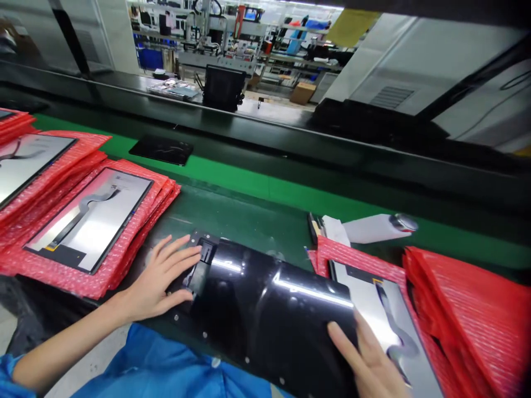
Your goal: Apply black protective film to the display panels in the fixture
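- The left hand [172, 279] is spreading wide, gripping nothing, at the black sheet [274, 312]'s left end.
- The right hand [369, 359] is pinching its right edge.

screen panel [97, 224] on bubble-wrap pouches [139, 229] left, sheet [269, 315] between, another panel [369, 304] right, bottle [369, 229] behind it

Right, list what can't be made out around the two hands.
All in the head view:
Right hand: wrist, cut off by the bottom edge.
Glossy black sheet: underside, turned away; lower part, cut off by the bottom edge.
Left hand: whatever lies under its palm, covered by it.
Silver panel beside the right hand: near end, cut off by the bottom edge.
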A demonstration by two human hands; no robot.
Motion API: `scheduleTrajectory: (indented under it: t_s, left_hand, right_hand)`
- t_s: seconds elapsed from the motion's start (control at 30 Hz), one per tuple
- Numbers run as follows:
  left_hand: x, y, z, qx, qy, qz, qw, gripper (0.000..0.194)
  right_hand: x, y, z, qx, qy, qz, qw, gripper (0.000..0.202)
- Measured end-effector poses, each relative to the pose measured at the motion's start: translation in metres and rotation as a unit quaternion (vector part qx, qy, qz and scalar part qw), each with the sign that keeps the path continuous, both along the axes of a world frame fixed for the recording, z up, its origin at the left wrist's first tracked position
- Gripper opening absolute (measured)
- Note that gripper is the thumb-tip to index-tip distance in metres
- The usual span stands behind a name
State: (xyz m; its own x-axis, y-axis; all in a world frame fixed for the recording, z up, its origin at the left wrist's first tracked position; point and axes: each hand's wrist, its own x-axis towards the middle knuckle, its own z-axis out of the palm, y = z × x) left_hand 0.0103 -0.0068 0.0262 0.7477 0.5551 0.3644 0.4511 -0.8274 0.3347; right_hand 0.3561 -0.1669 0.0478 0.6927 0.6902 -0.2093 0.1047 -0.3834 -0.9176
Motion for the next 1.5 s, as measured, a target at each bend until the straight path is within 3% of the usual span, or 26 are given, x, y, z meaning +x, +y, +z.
scheduleTrajectory:
  t_s: [0.1,0.33,0.63,1.07,1.17,1.37,1.5]
  left_hand:
    - [0.003,0.007,-0.001,-0.002,0.049,-0.036,0.998,0.076]
    - [0.001,0.012,-0.014,-0.016,0.031,-0.043,0.998,0.074]
    - [-0.001,0.014,-0.016,-0.035,0.005,-0.026,0.999,0.073]
    - [0.0,0.014,-0.017,-0.051,0.013,-0.028,0.998,0.074]
    - [0.0,0.013,-0.017,-0.054,0.013,-0.028,0.998,0.074]
    - [0.0,0.013,-0.015,-0.049,0.027,-0.027,0.998,0.072]
    - [0.0,0.013,-0.015,-0.051,0.023,-0.03,0.998,0.072]
  right_hand:
    - [-0.018,0.018,-0.006,-0.024,0.041,0.001,0.999,0.095]
    - [-0.045,0.034,0.006,-0.041,0.061,0.014,0.997,0.095]
    - [-0.033,0.036,-0.021,-0.085,0.013,0.024,0.996,0.093]
    - [-0.035,0.039,-0.023,-0.079,0.047,0.008,0.996,0.095]
    - [-0.039,0.039,-0.018,-0.089,0.06,0.014,0.994,0.097]
    - [-0.059,0.04,0.008,-0.069,0.07,0.019,0.995,0.091]
    - [-0.056,0.039,0.003,-0.072,0.064,0.024,0.995,0.093]
